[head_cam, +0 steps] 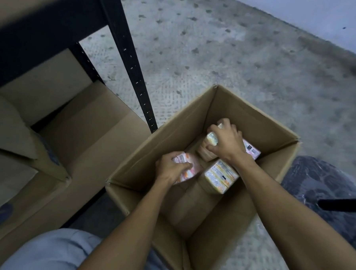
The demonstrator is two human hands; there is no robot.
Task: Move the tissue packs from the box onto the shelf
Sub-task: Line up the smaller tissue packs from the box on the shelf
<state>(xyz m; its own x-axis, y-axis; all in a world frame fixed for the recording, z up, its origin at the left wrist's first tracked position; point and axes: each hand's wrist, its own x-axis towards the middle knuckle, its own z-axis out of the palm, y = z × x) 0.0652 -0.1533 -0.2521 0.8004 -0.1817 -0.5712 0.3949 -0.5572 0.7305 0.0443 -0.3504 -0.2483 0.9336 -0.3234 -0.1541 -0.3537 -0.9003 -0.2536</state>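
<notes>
Below, inside the open brown cardboard box (256, 126), a pink-and-orange tissue pack (188, 170) at its left wall is gripped by the left hand (172, 169); a pale wrapped tissue pack (212, 138) near its far corner is gripped by the right hand (227, 142).

Two hands reach into one open box (232, 108): the left hand (171, 169) and the right hand (227, 140). At least four tissue packs show inside it: one (186, 166) under the left hand, one (212, 138) in the right hand, one (221, 176) lying near the middle, and one (252, 150) at the far right, mostly hidden by the wrist. More may lie underneath. On the left stand one black shelf frame (124, 43) and two further cardboard boxes, one (41, 84) far and one (73, 150) near.
</notes>
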